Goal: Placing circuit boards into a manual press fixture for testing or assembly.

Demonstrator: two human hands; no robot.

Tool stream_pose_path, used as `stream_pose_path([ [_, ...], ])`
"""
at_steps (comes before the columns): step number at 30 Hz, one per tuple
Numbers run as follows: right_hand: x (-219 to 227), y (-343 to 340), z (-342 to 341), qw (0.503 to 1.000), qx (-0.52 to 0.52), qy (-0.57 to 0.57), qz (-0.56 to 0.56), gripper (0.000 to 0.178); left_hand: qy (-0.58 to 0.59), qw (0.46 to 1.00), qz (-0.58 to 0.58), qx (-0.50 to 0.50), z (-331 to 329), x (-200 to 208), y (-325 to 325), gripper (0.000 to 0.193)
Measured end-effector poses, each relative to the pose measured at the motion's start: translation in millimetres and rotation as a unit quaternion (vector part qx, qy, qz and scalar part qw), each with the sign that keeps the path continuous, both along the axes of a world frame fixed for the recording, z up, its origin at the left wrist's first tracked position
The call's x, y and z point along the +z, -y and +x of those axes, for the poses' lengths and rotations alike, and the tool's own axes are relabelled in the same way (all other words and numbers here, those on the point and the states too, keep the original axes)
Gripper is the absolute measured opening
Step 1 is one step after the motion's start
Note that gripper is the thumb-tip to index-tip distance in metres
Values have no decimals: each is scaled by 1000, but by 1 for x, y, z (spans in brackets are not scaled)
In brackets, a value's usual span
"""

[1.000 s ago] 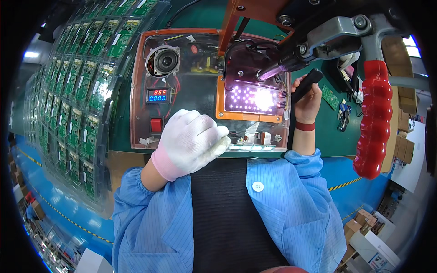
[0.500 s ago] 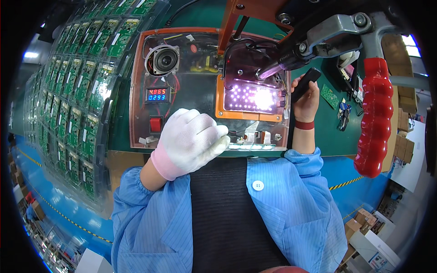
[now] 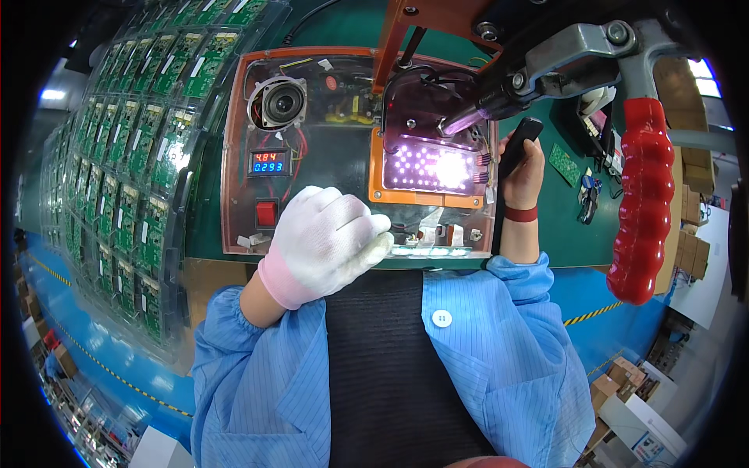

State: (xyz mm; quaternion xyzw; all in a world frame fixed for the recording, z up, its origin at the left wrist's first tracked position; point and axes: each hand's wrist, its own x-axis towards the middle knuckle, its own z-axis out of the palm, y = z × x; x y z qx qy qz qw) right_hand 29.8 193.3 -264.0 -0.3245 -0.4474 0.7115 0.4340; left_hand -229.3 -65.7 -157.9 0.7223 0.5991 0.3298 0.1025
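Checking a glowing purple-white rectangular panel [image 3: 417, 168], seemingly: bare right hand [image 3: 525, 175] grips a slim black handheld device [image 3: 520, 147], white-gloved left hand [image 3: 328, 242] curls closed; next likely needs steady aim.

Blue floor [image 3: 620, 331] with yellow-black striped tape [image 3: 594, 313], cardboard boxes [image 3: 626, 376] at right.

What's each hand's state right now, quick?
Left hand: gloved, curled closed; whether it holds anything cannot be told.
Right hand: bare, closed around a black handheld device.

Red, blue digits [image 3: 266, 157] on meter [image 3: 269, 163]
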Motion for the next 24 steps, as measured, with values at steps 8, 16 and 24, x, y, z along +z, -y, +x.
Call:
stream_pose_path([
  [8,-1,1,-3,1000,-20,12,15,27,4,999,36,1,0,1,0,16],
  [16,9,11,-11,998,-49,31,18,27,20,998,63,-1,1,7,6,16],
  [24,32,50,29,974,51,182,127,32,35,998,52,-3,4,10,11,17],
])
